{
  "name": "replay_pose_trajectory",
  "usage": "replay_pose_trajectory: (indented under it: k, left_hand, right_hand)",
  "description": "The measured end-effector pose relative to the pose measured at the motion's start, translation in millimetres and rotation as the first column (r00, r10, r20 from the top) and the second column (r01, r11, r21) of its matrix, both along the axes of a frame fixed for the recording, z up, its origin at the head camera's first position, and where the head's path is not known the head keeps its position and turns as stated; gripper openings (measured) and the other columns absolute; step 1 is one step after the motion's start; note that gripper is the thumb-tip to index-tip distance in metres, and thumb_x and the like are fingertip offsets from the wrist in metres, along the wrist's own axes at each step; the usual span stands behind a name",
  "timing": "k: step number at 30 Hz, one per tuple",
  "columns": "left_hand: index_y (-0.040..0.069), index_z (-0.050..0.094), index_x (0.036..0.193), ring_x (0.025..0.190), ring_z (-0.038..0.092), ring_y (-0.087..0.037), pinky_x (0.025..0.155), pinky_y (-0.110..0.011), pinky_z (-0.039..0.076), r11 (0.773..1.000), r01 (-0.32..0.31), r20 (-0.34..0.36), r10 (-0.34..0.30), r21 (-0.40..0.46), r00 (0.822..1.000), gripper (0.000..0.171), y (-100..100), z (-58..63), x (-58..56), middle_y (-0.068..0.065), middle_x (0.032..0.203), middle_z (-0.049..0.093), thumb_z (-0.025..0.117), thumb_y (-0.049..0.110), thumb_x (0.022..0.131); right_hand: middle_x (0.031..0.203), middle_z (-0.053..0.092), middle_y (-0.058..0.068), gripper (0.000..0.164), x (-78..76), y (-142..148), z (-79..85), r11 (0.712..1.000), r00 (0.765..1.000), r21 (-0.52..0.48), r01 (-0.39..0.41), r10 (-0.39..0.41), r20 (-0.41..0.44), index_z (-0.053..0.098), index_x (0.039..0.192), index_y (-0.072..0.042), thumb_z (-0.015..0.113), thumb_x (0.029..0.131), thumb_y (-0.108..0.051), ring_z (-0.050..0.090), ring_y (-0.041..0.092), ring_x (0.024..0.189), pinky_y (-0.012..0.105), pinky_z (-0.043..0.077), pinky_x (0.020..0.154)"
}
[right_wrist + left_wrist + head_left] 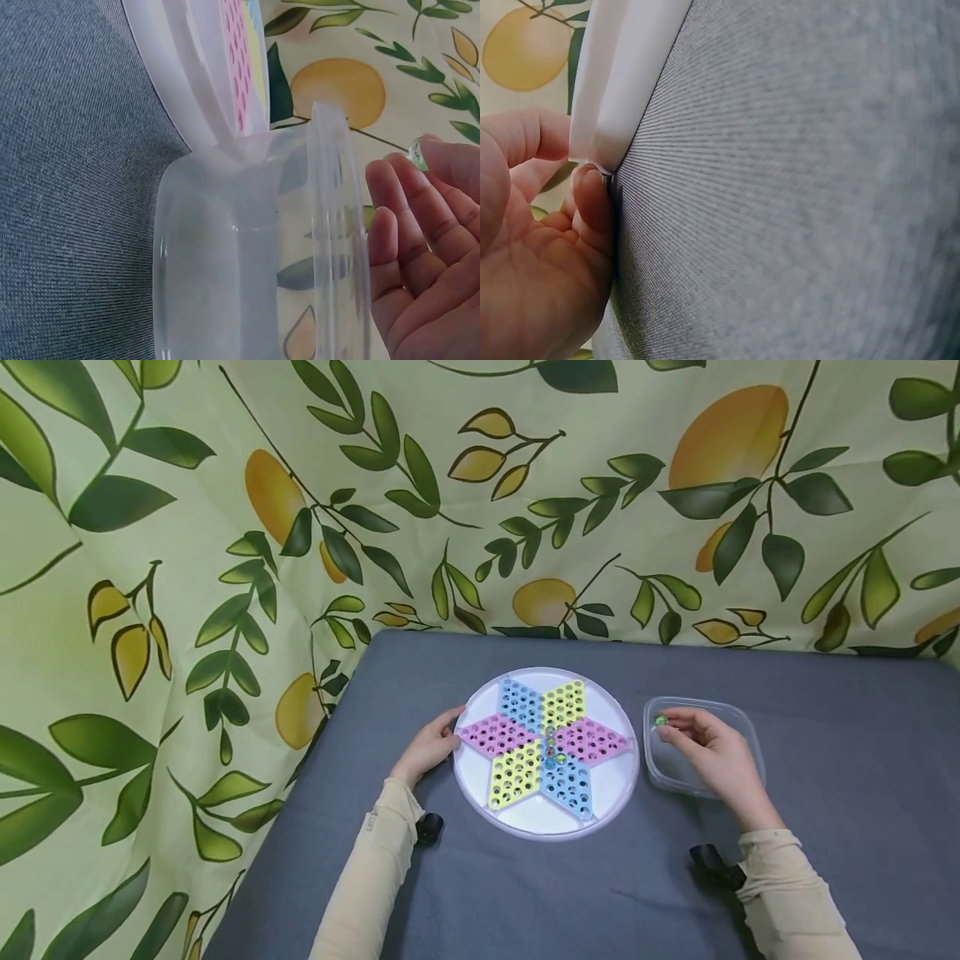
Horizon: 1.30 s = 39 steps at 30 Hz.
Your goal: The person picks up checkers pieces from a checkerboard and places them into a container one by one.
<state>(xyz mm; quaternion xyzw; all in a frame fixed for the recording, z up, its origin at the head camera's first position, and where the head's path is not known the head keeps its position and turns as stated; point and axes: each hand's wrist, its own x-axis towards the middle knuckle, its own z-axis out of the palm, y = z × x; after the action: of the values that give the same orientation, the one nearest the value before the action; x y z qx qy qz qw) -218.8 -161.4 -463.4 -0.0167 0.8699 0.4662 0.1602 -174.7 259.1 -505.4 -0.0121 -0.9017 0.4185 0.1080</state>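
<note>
1. The step in hand, as I judged it, was bringing a single marble to the game: your right hand (712, 752) held a green marble (660, 721) above the clear container (675, 764), which stood just beside the star-patterned board (612, 781) on the worktop (480, 893).
2. The next move, in my judgement, called for a carry leftward over the board, a free hole chosen, and the marble lowered squarely before you loosened your pinch (a smooth ball could easily have rolled if let go between holes).
3. A short row of marbles (551, 752) sat near the middle of the board, with a yellowish one beside it; the other colours were too small to tell surely.
4. Your right fingers were narrow at the tips, pinching the green marble against the thumb, while the rest bent loosely beneath. Your forearm came in from the lower right of the head view, with the back of the hand upward and the fingers toward the board.
5. Your left hand (427, 747) gripped the left rim of the board between finger and thumb, the thumb low by the worktop, probably to steady it. That forearm reached in from the lower left.
</note>
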Motion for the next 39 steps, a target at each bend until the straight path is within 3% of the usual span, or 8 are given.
replay_pose_trajectory:
  k: [6, 14, 18, 21, 24, 39]
  left_hand:
    - [0.026, 0.039, 0.143, 0.057, 0.033, -0.014, 0.059, -0.026, 0.029, 0.999, 0.041, -0.024, -0.041, -0.002, 0.999, 0.059, 3.2, -0.3, -3.1, 0.0, 0.064, 0.036, 0.049, 0.011, 0.087]
    - [0.025, 0.038, 0.143, 0.059, 0.033, -0.015, 0.061, -0.027, 0.03, 1.0, 0.026, -0.013, -0.026, -0.004, 1.0, 0.06, 1.8, 0.5, -0.6, -0.002, 0.066, 0.036, 0.049, 0.008, 0.087]
    - [0.024, 0.038, 0.143, 0.062, 0.034, -0.015, 0.063, -0.027, 0.03, 1.0, 0.024, -0.019, -0.024, -0.017, 1.0, 0.059, 2.7, 0.8, -0.3, -0.002, 0.07, 0.036, 0.049, 0.009, 0.087]
    - [0.024, 0.038, 0.144, 0.063, 0.035, -0.015, 0.063, -0.027, 0.03, 1.0, 0.023, -0.018, -0.024, -0.017, 1.0, 0.059, 2.9, 0.5, -0.5, -0.003, 0.071, 0.037, 0.049, 0.008, 0.087]
    - [0.024, 0.038, 0.144, 0.063, 0.035, -0.015, 0.062, -0.027, 0.03, 1.0, 0.021, -0.011, -0.021, -0.005, 1.0, 0.059, 2.4, 0.4, -0.6, -0.003, 0.07, 0.037, 0.049, 0.008, 0.088]
    - [0.025, 0.037, 0.144, 0.068, 0.037, -0.017, 0.069, -0.029, 0.031, 1.0, 0.025, -0.001, -0.025, -0.001, 1.0, 0.06, -0.8, -1.8, 0.3, -0.005, 0.078, 0.039, 0.049, 0.008, 0.088]
  right_hand:
    - [0.094, 0.066, -0.009, 0.054, 1.7, 1.1, 10.8, 0.999, 1.0, -0.032, 0.007, -0.007, 0.014, 0.06, 0.114, -0.032, 0.047, 0.08, -0.071, 0.059, -0.003, 0.078, 0.017, 0.046, 0.063]
    - [0.093, 0.067, -0.009, 0.067, 2.8, -1.2, 16.9, 1.0, 1.0, -0.028, 0.002, -0.002, 0.028, 0.061, 0.114, -0.028, 0.041, 0.075, -0.078, 0.059, -0.008, 0.078, 0.016, 0.046, 0.063]
    - [0.09, 0.068, -0.01, 0.057, 11.1, -10.8, 37.4, 1.0, 0.999, -0.02, 0.012, -0.011, 0.04, 0.062, 0.113, -0.02, 0.049, 0.083, -0.066, 0.057, -0.01, 0.074, 0.017, 0.045, 0.059]
    - [0.093, 0.069, 0.001, 0.041, 19.7, -19.4, 58.2, 1.0, 0.999, -0.011, -0.007, 0.007, 0.047, 0.062, 0.114, -0.012, 0.056, 0.09, -0.045, 0.054, -0.012, 0.072, 0.018, 0.044, 0.058]
    - [0.097, 0.068, 0.012, 0.036, 25.1, -23.9, 71.6, 0.999, 0.998, 0.018, -0.031, 0.03, 0.05, 0.061, 0.115, -0.007, 0.056, 0.092, -0.034, 0.051, -0.013, 0.071, 0.016, 0.042, 0.059]
    - [0.096, 0.066, 0.014, 0.032, 24.0, -23.6, 71.2, 0.996, 0.998, 0.084, -0.009, 0.003, 0.069, 0.062, 0.113, -0.006, 0.056, 0.093, -0.029, 0.047, -0.007, 0.069, 0.018, 0.041, 0.059]
